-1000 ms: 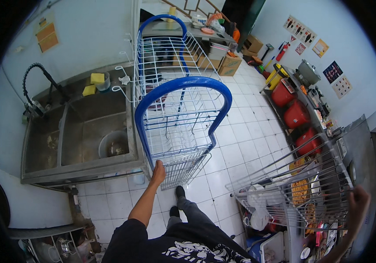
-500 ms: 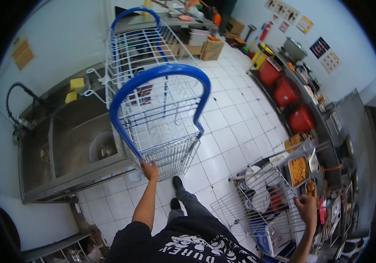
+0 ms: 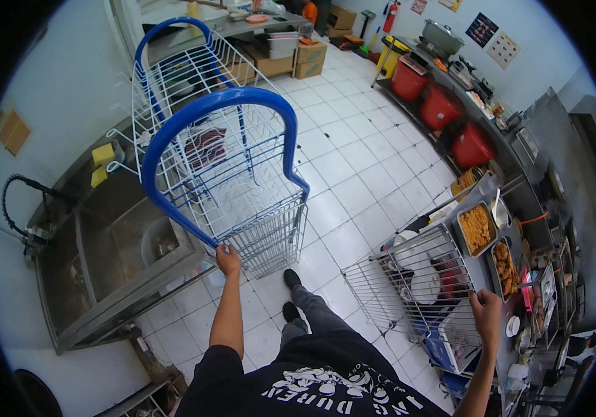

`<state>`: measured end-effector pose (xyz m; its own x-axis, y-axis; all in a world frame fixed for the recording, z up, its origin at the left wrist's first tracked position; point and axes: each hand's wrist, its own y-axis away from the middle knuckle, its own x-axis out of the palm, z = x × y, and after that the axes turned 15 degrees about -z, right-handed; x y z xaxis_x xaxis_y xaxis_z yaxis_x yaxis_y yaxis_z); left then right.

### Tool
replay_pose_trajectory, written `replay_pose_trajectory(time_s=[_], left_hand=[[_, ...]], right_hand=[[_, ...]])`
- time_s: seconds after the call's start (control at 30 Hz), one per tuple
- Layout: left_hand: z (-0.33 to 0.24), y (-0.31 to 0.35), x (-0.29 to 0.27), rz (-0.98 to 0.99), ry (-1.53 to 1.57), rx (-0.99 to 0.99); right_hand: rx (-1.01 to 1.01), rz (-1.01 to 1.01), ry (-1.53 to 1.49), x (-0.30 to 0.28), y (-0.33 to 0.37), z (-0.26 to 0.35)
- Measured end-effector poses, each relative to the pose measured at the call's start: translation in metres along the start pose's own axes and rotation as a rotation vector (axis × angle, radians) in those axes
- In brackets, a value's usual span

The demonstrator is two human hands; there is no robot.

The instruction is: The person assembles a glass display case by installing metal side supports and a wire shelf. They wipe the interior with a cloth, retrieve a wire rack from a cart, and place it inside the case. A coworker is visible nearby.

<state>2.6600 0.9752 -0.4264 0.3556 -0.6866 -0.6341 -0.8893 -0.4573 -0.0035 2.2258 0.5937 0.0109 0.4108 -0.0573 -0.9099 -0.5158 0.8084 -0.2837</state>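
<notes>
A tall white wire dish rack with thick blue tubular end frames [image 3: 223,97] stands between the sink and the open floor. My left hand [image 3: 228,260] is closed around the lower near end of its blue tube, beside the sink corner. Below that tube hang grey wire grid panels [image 3: 270,240]. On my right, my right hand [image 3: 486,306] is closed on the edge of a silver wire rack [image 3: 367,292]. Through its bars show white and dark items, partly hidden. A striped dark cloth [image 3: 205,146] shows through the dish rack.
A steel sink [image 3: 124,292] with a hose tap runs along the left, yellow sponges [image 3: 102,154] at its back. To the right, a counter carries food trays [image 3: 476,229], with red tubs [image 3: 440,108] beneath its far part. Cardboard boxes [image 3: 310,59] sit under the back table.
The view has turned right and down, so the dish rack and sink appear farther left. Both hands keep their grips. More of the food trays beside the right hand shows.
</notes>
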Motion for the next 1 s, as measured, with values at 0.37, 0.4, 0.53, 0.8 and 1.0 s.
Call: replay_pose_trajectory(time_s=[0.37,0.4,0.53,0.8,1.0], left_hand=[[0.047,0.059,-0.021,0.045,0.161,-0.089],[0.056,0.077,-0.024,0.088,0.151,-0.050],[0.096,0.177,-0.033,0.366,-0.015,0.076],[0.065,0.425,-0.009,1.245,-0.147,-0.484],[0.030,0.644,-0.009,1.265,-0.058,-1.011]], right_hand=[[-0.003,-0.047,-0.007,-0.017,-0.017,0.008],[0.022,-0.017,0.019,-0.020,-0.018,0.007],[0.151,-0.016,-0.080,-0.052,-0.006,-0.013],[0.427,-0.431,-0.194,-0.234,0.120,-0.138],[0.820,-0.810,-0.215,-0.380,0.303,-0.261]])
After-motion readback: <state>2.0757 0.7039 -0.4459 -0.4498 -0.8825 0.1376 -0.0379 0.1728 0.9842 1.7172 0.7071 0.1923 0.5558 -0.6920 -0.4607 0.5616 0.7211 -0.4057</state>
